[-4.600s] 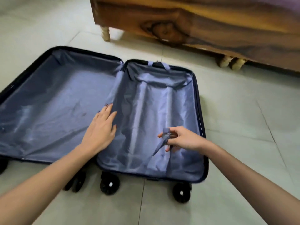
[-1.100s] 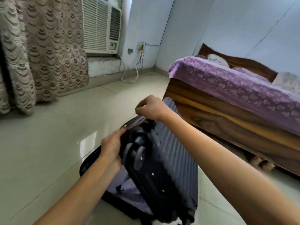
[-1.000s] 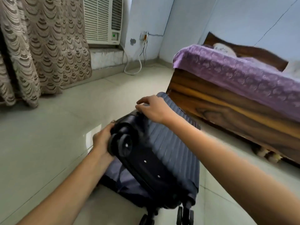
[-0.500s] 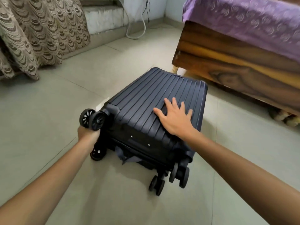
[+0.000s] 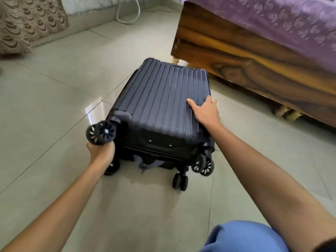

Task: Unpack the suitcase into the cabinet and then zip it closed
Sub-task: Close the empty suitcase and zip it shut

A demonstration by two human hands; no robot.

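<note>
Navy suitcase (image 5: 160, 99), right hand (image 5: 205, 111) spread flat on top

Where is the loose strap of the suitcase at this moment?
In the head view the strap sticks out of the suitcase at its near wheeled end, between the left hand and the right-side wheels.

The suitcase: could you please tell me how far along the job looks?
Done: the suitcase lies folded shut on the floor. In hand: the right hand presses its lid, the left hand grips its wheeled corner. To do: grey lining pokes out of the seam, so zipping remains.
</note>
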